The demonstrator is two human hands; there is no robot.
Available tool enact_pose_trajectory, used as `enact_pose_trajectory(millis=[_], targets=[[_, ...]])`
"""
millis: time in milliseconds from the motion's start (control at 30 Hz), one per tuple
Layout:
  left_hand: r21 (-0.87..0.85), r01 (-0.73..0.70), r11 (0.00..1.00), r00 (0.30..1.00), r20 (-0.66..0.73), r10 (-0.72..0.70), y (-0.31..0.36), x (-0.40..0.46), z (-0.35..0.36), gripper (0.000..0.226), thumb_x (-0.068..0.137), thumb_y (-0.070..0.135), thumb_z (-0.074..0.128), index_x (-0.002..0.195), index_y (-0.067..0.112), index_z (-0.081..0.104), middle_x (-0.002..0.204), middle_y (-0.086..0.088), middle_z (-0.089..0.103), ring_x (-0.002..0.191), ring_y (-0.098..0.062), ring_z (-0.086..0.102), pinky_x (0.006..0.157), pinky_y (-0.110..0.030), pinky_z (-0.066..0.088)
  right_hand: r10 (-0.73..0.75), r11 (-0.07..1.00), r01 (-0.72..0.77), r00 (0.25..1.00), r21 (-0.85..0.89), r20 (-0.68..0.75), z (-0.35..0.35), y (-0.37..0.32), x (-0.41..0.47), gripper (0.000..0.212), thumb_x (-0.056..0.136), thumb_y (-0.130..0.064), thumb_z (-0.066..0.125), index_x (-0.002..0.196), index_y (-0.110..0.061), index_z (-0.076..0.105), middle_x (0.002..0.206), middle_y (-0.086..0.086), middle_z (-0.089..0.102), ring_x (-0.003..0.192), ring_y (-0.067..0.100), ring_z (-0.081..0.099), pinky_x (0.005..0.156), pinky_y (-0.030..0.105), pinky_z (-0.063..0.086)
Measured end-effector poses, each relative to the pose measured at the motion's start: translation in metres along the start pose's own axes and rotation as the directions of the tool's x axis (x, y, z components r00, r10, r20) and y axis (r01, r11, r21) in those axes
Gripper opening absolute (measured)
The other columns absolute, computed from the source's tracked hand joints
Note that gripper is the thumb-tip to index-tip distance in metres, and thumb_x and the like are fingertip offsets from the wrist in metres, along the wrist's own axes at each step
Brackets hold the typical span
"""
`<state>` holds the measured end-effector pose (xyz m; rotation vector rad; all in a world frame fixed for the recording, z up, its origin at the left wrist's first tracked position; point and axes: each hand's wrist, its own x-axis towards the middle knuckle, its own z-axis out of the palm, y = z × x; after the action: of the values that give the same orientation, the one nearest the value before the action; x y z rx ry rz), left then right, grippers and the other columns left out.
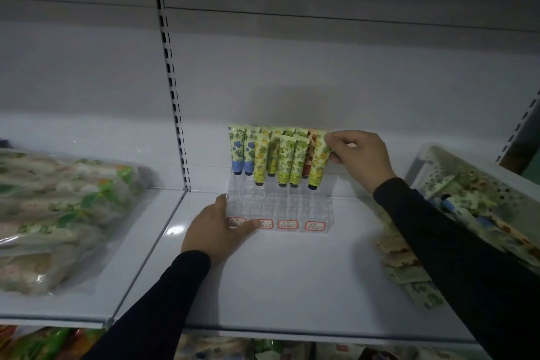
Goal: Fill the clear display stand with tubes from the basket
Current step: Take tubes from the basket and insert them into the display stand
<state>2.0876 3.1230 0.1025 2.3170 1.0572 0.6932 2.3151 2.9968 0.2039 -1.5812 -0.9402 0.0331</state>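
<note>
- I see a white metal shelf point(292, 286) that carries everything here, with a slotted upright post point(172, 90) at its back left.
- On the neighbouring shelf to my left lies a big clear plastic bag of printed packets point(58, 213).
- At my far right a white perforated plastic basket point(432, 161) holds a jumble of floral-printed tubes (too blurred to count), and more flat printed tubes point(400, 260) lie loose on the shelf under my right sleeve.
- The clear tiered acrylic display stand point(280, 202) sits mid-shelf; its back rows hold upright tubes, cap down, blue ones at the left and green-yellow ones beside them, while the front rows are unfilled above four red-edged labels point(287, 224).
- My left hand point(216, 228) rests against the stand's front left corner, fingers straight along its front edge.
- My right hand point(359, 158) pinches the top of a yellow-green floral tube point(317, 166), whose black cap sits at the stand's right end.
</note>
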Motion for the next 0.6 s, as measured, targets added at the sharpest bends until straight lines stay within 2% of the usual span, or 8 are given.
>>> enact_pose_trajectory(millis=[100,200,300,367,433,533,600], targets=[[0.001,0.001,1.000,1.000,0.003,-0.001,0.000,0.000,-0.001,0.077,0.077,0.066,0.064,0.134,0.019,0.041,0.126,0.001,0.058,0.106,-0.014,0.054,0.077,-0.022,0.034,-0.013,1.000,0.013,1.000,-0.001,0.006,0.014,-0.006,-0.005,0.008,0.086,-0.026,0.072,0.078,-0.027,0.075,0.084,-0.002,0.074,0.072,0.020,0.072,0.076,0.038,0.060],[-0.009,-0.001,1.000,1.000,0.004,0.001,0.000,-0.001,0.000,0.077,0.077,0.067,0.064,0.133,0.019,0.042,0.127,0.001,0.058,0.108,-0.014,0.054,0.078,-0.021,0.033,-0.039,0.999,0.038,0.999,-0.019,-0.035,0.031,-0.014,-0.012,0.007,0.085,-0.026,0.073,0.082,-0.021,0.076,0.085,-0.003,0.073,0.069,0.019,0.070,0.066,0.039,0.060],[-0.017,-0.005,1.000,1.000,0.006,0.005,-0.001,-0.001,-0.001,0.078,0.077,0.066,0.064,0.135,0.020,0.041,0.127,0.001,0.057,0.113,-0.015,0.053,0.079,-0.020,0.033,-0.070,0.995,0.064,0.995,-0.075,-0.074,0.049,-0.018,-0.015,0.014,0.085,-0.031,0.072,0.085,-0.018,0.078,0.079,-0.010,0.072,0.073,0.017,0.069,0.073,0.039,0.059],[-0.020,-0.008,1.000,1.000,0.005,0.008,-0.003,0.000,0.000,0.077,0.077,0.067,0.063,0.134,0.020,0.041,0.126,0.002,0.058,0.111,-0.015,0.053,0.079,-0.021,0.034,-0.069,0.995,0.062,0.994,-0.078,-0.089,0.060,-0.019,-0.014,0.016,0.085,-0.032,0.071,0.085,-0.017,0.077,0.077,-0.008,0.072,0.074,0.015,0.069,0.078,0.038,0.058],[-0.015,-0.011,1.000,1.000,0.000,0.011,-0.005,0.001,0.001,0.077,0.076,0.068,0.063,0.133,0.021,0.042,0.124,0.002,0.058,0.110,-0.015,0.054,0.079,-0.022,0.034,-0.083,0.993,0.073,0.991,-0.095,-0.106,0.068,-0.020,-0.012,0.018,0.086,-0.032,0.071,0.084,-0.015,0.077,0.075,-0.006,0.072,0.073,0.012,0.068,0.078,0.031,0.056],[-0.013,-0.013,1.000,1.000,-0.006,0.013,-0.009,0.002,0.003,0.076,0.075,0.069,0.063,0.130,0.021,0.043,0.122,0.002,0.059,0.108,-0.016,0.054,0.078,-0.023,0.035,-0.135,0.978,0.110,0.981,-0.176,-0.136,0.075,-0.022,-0.010,0.019,0.087,-0.029,0.069,0.084,-0.012,0.076,0.071,-0.010,0.066,0.067,0.000,0.060,0.067,0.006,0.043],[-0.011,-0.018,1.000,1.000,-0.009,0.018,-0.011,0.004,0.004,0.076,0.075,0.071,0.063,0.129,0.022,0.043,0.119,0.003,0.059,0.104,-0.015,0.055,0.077,-0.023,0.036,-0.149,0.971,0.116,0.977,-0.207,-0.152,0.078,-0.021,-0.008,0.019,0.088,-0.027,0.069,0.083,-0.010,0.076,0.071,-0.009,0.064,0.065,-0.001,0.057,0.063,0.000,0.038]])
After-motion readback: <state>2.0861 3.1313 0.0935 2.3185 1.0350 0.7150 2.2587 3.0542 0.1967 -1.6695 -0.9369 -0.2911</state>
